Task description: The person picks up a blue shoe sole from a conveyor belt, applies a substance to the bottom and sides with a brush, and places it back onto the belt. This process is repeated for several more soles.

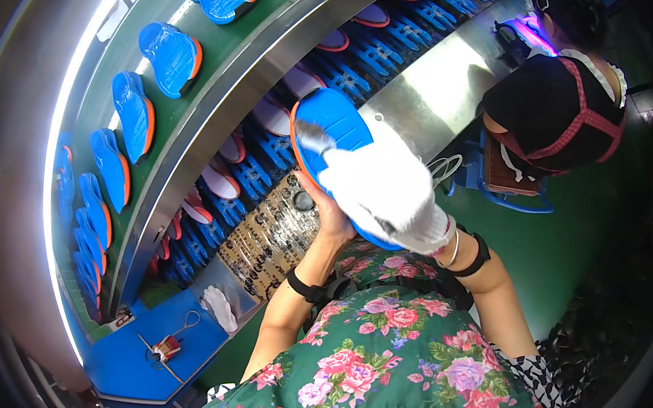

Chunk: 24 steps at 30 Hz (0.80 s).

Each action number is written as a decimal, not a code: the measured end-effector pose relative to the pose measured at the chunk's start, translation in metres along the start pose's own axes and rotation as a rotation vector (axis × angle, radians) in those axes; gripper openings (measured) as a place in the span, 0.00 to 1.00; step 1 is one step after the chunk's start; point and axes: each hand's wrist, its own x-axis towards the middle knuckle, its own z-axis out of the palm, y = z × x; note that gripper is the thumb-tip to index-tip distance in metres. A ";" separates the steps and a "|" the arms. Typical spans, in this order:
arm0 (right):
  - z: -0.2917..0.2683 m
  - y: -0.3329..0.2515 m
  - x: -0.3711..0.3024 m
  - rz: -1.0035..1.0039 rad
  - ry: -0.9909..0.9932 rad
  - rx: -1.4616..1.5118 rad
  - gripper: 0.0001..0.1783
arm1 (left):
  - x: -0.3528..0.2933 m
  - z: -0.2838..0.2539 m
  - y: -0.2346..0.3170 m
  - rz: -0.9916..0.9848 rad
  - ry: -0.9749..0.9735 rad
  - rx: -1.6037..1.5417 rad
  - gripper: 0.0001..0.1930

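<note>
A blue shoe sole [334,110] with an orange edge is held up in front of me, tilted, its blue face toward me. My bare left hand [331,217] grips its left edge from underneath, with the fingers hidden behind it. Over the sole's right part lies my right hand [387,187] in a white knitted glove, closed on a brush [314,137]. The brush's bristles rest on, or just above, the upper left of the blue face. Its handle is hidden by the glove, which also covers the lower part of the sole.
Blue soles [172,58] ride a curved green belt [210,74] at upper left. Below its metal edge, pale pink shoe uppers [220,182] sit among blue racks. A blue table [150,359] and a white glove [219,308] are lower left. A seated co-worker [559,114] is at right.
</note>
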 end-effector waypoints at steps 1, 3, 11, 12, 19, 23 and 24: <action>0.003 -0.006 -0.004 0.112 0.031 0.192 0.21 | 0.007 -0.036 -0.015 -0.008 -0.326 -0.360 0.54; 0.006 -0.006 -0.013 0.351 0.106 0.544 0.21 | 0.013 -0.032 -0.012 -0.045 -0.671 -0.715 0.55; 0.018 0.013 -0.002 0.018 0.068 0.244 0.18 | -0.001 0.014 0.025 -0.041 0.008 0.024 0.57; 0.010 0.013 -0.001 -0.001 0.026 0.270 0.16 | 0.005 -0.001 0.018 -0.077 0.072 -0.097 0.59; 0.001 0.018 -0.001 0.002 0.072 0.211 0.16 | 0.021 -0.027 0.021 -0.060 -0.062 -0.128 0.58; 0.002 0.009 -0.010 0.043 0.015 0.403 0.14 | 0.016 -0.023 0.023 -0.091 -0.031 -0.114 0.59; 0.003 0.014 -0.009 0.107 0.070 0.457 0.12 | 0.019 -0.023 0.024 -0.088 -0.026 -0.112 0.59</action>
